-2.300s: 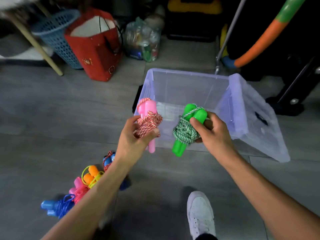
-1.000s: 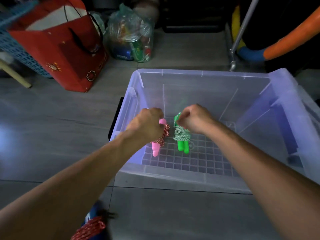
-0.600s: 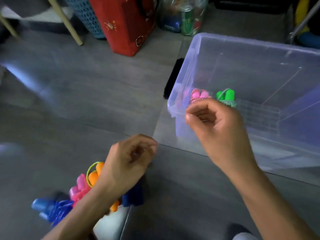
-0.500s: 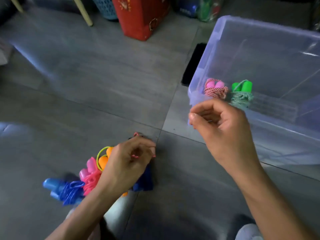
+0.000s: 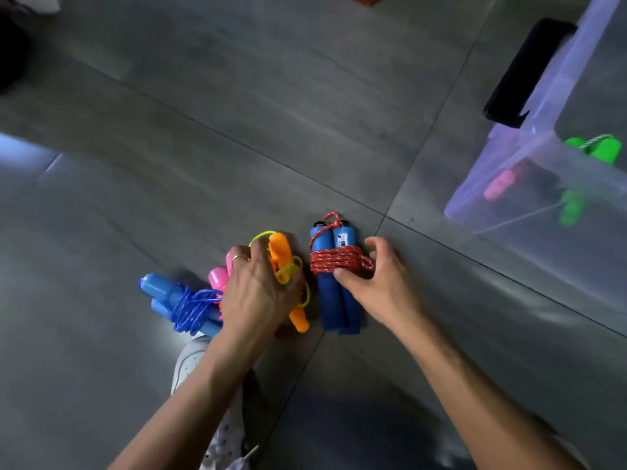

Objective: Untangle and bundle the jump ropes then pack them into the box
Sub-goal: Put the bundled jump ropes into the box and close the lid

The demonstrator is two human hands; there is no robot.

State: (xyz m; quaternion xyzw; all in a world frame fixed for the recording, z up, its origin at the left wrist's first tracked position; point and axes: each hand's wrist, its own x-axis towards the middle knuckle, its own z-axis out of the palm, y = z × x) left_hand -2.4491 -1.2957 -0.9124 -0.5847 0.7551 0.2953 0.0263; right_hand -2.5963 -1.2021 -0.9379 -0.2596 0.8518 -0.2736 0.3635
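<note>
On the grey floor, near centre: both hands at the bundled jump ropes.

Left hand (image 5: pixel 261 293) curls over the orange-handled bundle (image 5: pixel 286 276); right hand (image 5: pixel 380 283) pinches the dark-blue-handled bundle (image 5: pixel 334 286). Far right, the clear box (image 5: pixel 529 184) holds two bundles.

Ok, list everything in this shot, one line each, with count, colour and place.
floor: one, grey tiles, under everything
box: one, clear plastic, right edge, on the floor
black handle: one, black, on the box's left wall
green rope: one bundle, green, inside the box
pink rope: one bundle, pink, inside the box, seen through the wall
red rope: one bundle, dark blue handles, red cord, on the floor at centre
orange rope: one bundle, orange handles, yellow cord, left of the red rope
pink bundle: one, pink, mostly hidden by the left hand
blue rope: one bundle, blue, leftmost
shoe: one, white, beneath the left arm
left hand: grips the orange rope
right hand: grips the red rope
</note>
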